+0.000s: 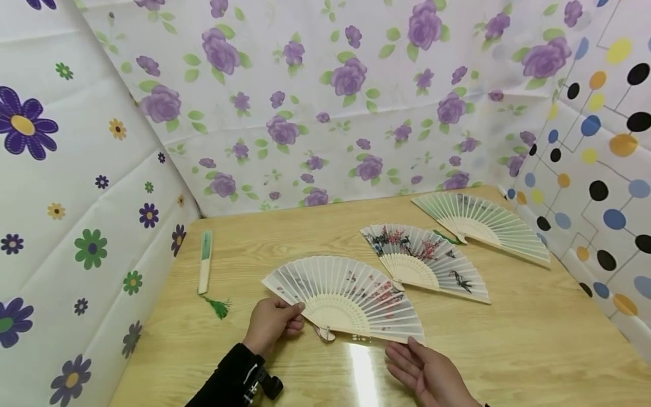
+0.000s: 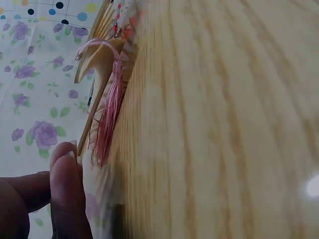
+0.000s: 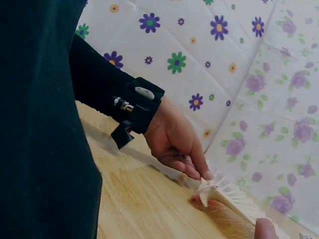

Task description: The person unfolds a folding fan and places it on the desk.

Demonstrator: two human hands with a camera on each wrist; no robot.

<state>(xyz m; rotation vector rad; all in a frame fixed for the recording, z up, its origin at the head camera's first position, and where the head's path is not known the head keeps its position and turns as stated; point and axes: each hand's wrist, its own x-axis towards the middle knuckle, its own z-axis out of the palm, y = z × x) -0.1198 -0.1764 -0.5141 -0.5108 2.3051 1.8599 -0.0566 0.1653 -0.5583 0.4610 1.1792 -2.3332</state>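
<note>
A white folding fan (image 1: pixel 338 311) with pink blossoms is spread at the front middle of the table. My left hand (image 1: pixel 272 325) pinches its left end rib between thumb and fingers. At the opposite end, my right hand (image 1: pixel 432 370) has its thumb on the outer rib and the fingers beneath. From the pivot a pink tassel (image 2: pixel 109 109) hangs in the left wrist view. The right wrist view shows the left hand (image 3: pixel 174 142) at the fan's pale edge, with only one fingertip (image 3: pixel 264 230) of the right hand in sight.
Behind the held fan lies an open fan (image 1: pixel 412 268) with red blossoms and a bird. Farther back right rests an open green fan (image 1: pixel 483 223). A folded green fan (image 1: pixel 205 263) with a green tassel (image 1: pixel 218 306) lies left. Patterned cloths (image 1: pixel 305 169) wall the wooden table (image 1: pixel 508 350).
</note>
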